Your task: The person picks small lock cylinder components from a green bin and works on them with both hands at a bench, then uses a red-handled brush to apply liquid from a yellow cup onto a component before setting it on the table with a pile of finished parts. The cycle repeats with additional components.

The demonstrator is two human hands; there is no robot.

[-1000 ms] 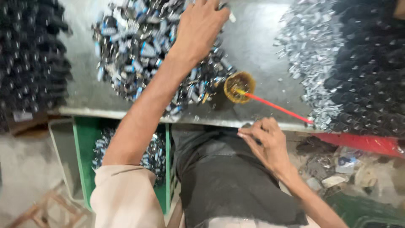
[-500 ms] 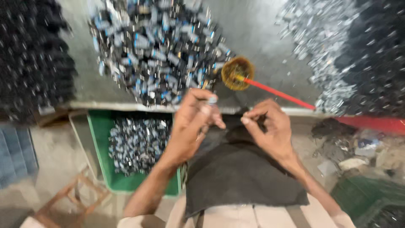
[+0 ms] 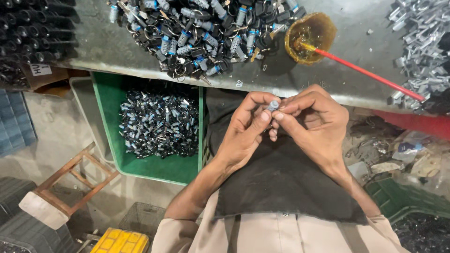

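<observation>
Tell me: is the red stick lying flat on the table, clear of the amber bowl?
No. One end of the red stick rests inside the amber bowl on the grey table.

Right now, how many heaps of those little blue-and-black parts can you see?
2: one heap on the grey table at, one in the green crate below at. Both hands, left hand and right hand, pinch another single part. More may lie out of view.

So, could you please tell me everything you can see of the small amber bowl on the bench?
The amber bowl is a small, round, shallow dish, translucent brownish-yellow, like plastic or glass. It stands upright on the grey metal bench, beside the pile of small black and blue-grey parts. A little yellowish liquid lies in it, and the yellow tip of a thin red stick rests inside, the stick slanting away over its rim. Neither hand touches it.
</observation>
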